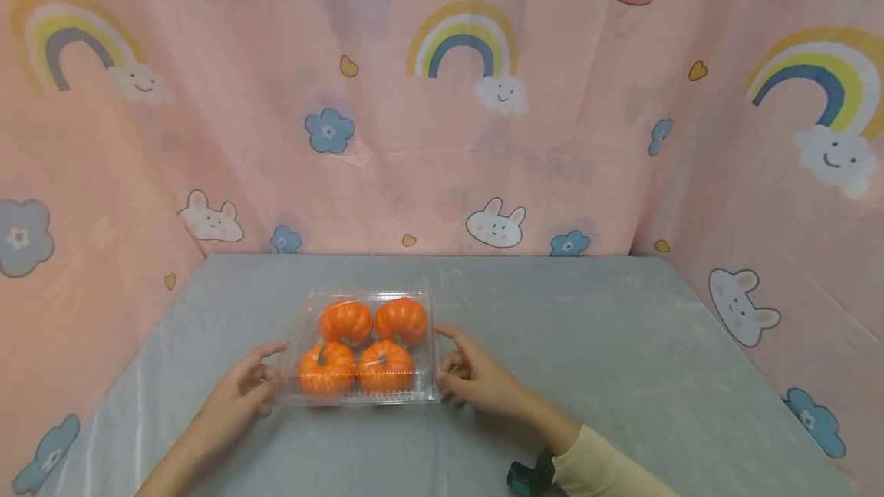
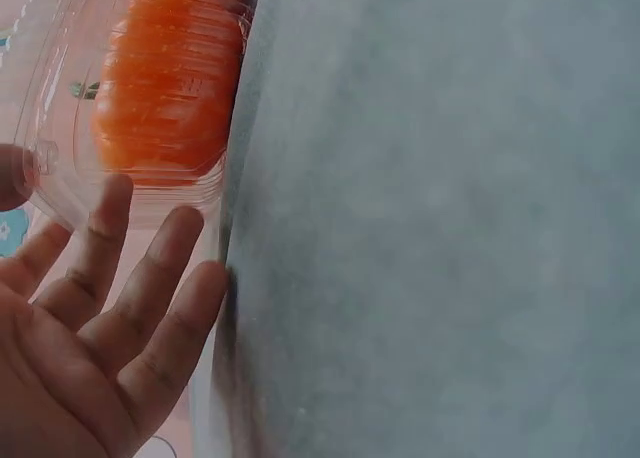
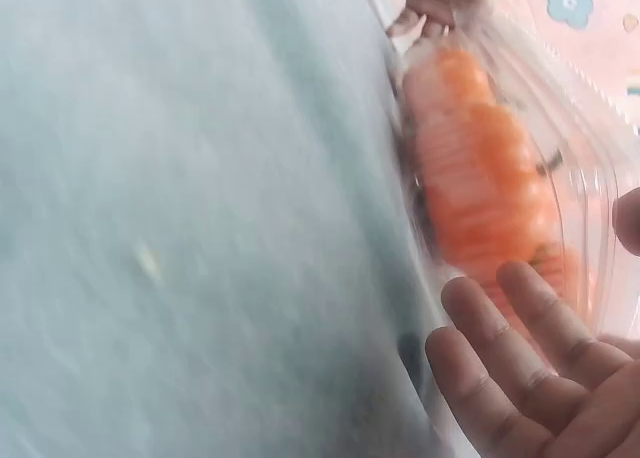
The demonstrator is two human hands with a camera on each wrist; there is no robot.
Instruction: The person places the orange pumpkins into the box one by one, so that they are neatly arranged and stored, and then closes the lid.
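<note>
A clear plastic clamshell box (image 1: 425, 386) stands closed on the table, with several small orange pumpkins (image 1: 387, 368) inside, set in two rows. My left hand (image 1: 242, 390) is at the box's left side, its fingers loosely extended by the edge. In the left wrist view the fingertips (image 2: 118, 190) lie close to the box wall, the thumb by the rim. At the opposite side is my right hand (image 1: 479, 378), the index finger reaching along the right edge. The right wrist view shows spread, relaxed fingers (image 3: 480, 308) beside the box; whether they press it is unclear.
A grey cloth covers the table (image 1: 621, 359). Pink patterned curtains (image 1: 442, 175) enclose the back and both sides. A dark strap-like object (image 1: 530, 475) sits by my right sleeve (image 1: 608, 466) at the front.
</note>
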